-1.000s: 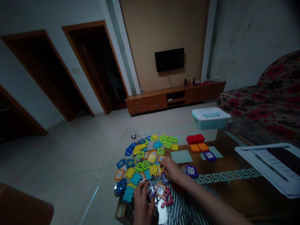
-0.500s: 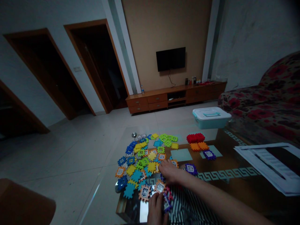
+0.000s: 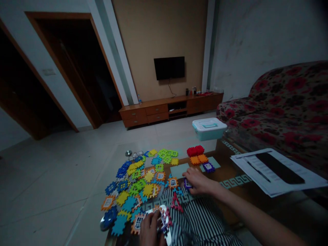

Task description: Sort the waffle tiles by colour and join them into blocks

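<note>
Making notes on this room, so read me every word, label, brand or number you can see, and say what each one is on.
Nothing here can be read word for word.
Printed papers on the table: lines of print, too small to read.
Small bottles on the TV cabinet: labels too small and dark to read.
Water bottle on the cabinet: label too blurred to read.
Plastic building tiles: window grids, no readable words.
</note>
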The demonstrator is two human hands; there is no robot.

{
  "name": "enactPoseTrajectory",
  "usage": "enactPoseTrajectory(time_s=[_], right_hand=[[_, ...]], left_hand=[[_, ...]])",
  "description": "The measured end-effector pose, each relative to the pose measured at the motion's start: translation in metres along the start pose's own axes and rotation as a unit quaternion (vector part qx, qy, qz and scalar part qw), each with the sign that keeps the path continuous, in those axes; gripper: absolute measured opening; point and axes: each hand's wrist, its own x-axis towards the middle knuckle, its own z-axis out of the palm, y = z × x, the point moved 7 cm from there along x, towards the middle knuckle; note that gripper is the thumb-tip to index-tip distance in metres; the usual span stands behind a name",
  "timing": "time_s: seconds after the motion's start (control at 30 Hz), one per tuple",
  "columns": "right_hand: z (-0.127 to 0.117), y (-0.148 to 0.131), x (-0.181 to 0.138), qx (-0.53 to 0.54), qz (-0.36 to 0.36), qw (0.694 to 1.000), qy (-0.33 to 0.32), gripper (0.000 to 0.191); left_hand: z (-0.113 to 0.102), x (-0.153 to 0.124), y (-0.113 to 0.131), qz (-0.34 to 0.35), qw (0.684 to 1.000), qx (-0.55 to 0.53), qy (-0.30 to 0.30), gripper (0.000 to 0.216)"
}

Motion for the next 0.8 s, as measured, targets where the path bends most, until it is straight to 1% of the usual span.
enactPoseTrajectory(time_s=[0.07,0.13,0.23,0.27,0.33,0.43,0.47,0.53,0.6,0.73,0.8], right_hand=[[0.009,0.013,-0.007,0.002,0.013,1.000,-0.017,0.037],[0.015,0.019,-0.011,0.016,0.017,0.999,-0.022,0.040],[0.016,0.029,-0.017,0.065,0.024,0.997,0.015,0.048],[0.016,0.035,-0.021,0.088,0.033,0.995,0.039,0.051],[0.019,0.053,-0.032,0.133,0.071,0.983,0.108,0.051],[0.034,0.085,-0.060,0.172,0.159,0.944,0.233,0.041],[0.040,0.092,-0.069,0.177,0.179,0.931,0.264,0.039],[0.052,0.097,-0.082,0.180,0.192,0.916,0.302,0.037],[0.057,0.095,-0.088,0.177,0.179,0.914,0.318,0.036],[0.054,0.089,-0.088,0.199,0.162,0.902,0.346,0.032],[0.052,0.091,-0.088,0.222,0.163,0.889,0.365,0.031]], left_hand=[[-0.001,0.011,0.014,0.015,0.999,-0.039,0.002,0.055],[0.002,0.026,0.035,0.039,0.996,-0.081,-0.021,0.055],[0.013,0.056,0.072,0.076,0.987,-0.126,-0.070,0.058],[0.017,0.067,0.084,0.083,0.984,-0.131,-0.085,0.060],[0.027,0.088,0.108,0.094,0.980,-0.131,-0.114,0.064],[0.041,0.115,0.137,0.110,0.974,-0.128,-0.153,0.068],[0.044,0.122,0.144,0.114,0.972,-0.127,-0.160,0.069],[0.050,0.131,0.152,0.121,0.970,-0.122,-0.172,0.070],[0.058,0.136,0.154,0.123,0.969,-0.104,-0.187,0.071],[0.070,0.136,0.146,0.102,0.966,-0.067,-0.227,0.075],[0.071,0.133,0.141,0.085,0.969,-0.062,-0.225,0.076]])
